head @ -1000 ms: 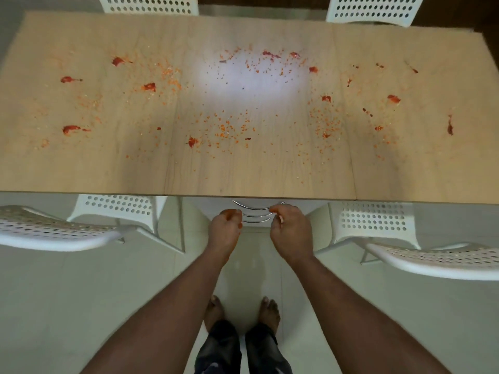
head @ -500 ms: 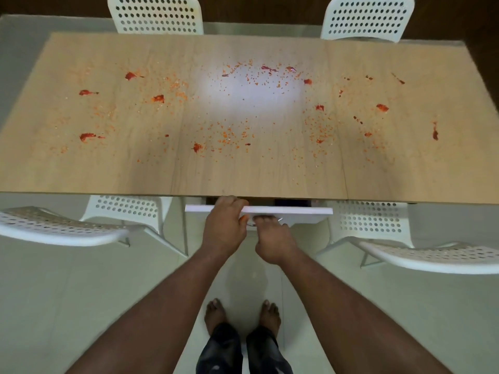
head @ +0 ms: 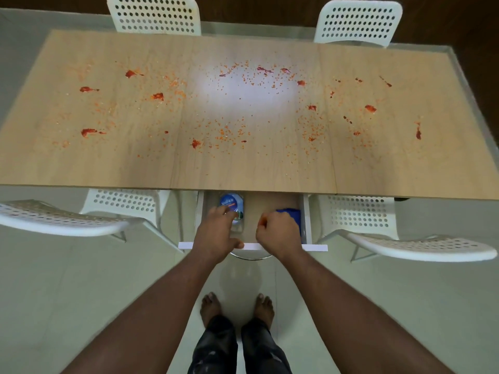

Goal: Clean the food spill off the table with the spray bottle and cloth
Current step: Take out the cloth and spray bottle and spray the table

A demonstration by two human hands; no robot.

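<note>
Red sauce blotches and orange crumbs point(head: 226, 133) are scattered over the light wood table point(head: 378, 168). Under its near edge a white drawer point(head: 314, 248) stands pulled out. Inside it, on the left, lies a clear spray bottle point(head: 231, 202) with a blue label. A blue cloth point(head: 293, 213) lies at the drawer's right side. My left hand point(head: 216, 234) reaches into the drawer, its fingertips touching the bottle and its thumb spread along the drawer front. My right hand point(head: 279, 234) has its fingers curled down onto the cloth, covering most of it.
Two white perforated chairs point(head: 154, 14) stand at the table's far side, and two more point(head: 62, 220) flank me at the near side. A metal handle point(head: 251, 257) curves below the drawer front. My bare feet are on the pale tiled floor point(head: 81, 292).
The drawer has slid out from under the table. Both hands left its handle and front edge and moved inside, left onto the bottle, right onto the cloth.
</note>
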